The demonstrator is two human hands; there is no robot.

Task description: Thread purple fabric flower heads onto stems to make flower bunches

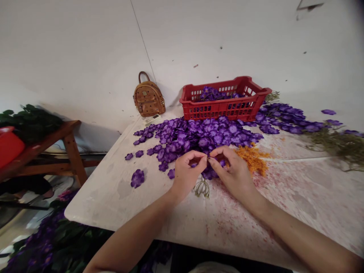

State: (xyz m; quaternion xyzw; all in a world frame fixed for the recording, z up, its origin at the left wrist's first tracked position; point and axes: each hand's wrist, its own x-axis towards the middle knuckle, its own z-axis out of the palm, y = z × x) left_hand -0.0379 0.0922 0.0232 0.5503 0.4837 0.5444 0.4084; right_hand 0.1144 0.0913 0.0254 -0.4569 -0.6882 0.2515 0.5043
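My left hand (188,173) and my right hand (231,171) meet above the front of a large heap of purple fabric flowers (199,138). Their fingertips pinch a purple fabric flower cluster (209,171) between them, partly hidden by my fingers. Just below my hands, a small bunch of pale green wire stems (202,188) lies on the white table (113,197). Orange dried sprigs (252,160) lie right next to my right hand. Several loose purple flowers are scattered to the left of my left hand.
A red plastic crate (225,99) holding purple flowers stands at the table's far side, beside a tan studded backpack (149,97) and a small calculator (152,120). More flowers and greenery (338,146) lie right. A wooden bench (45,151) and foliage stand left of the table.
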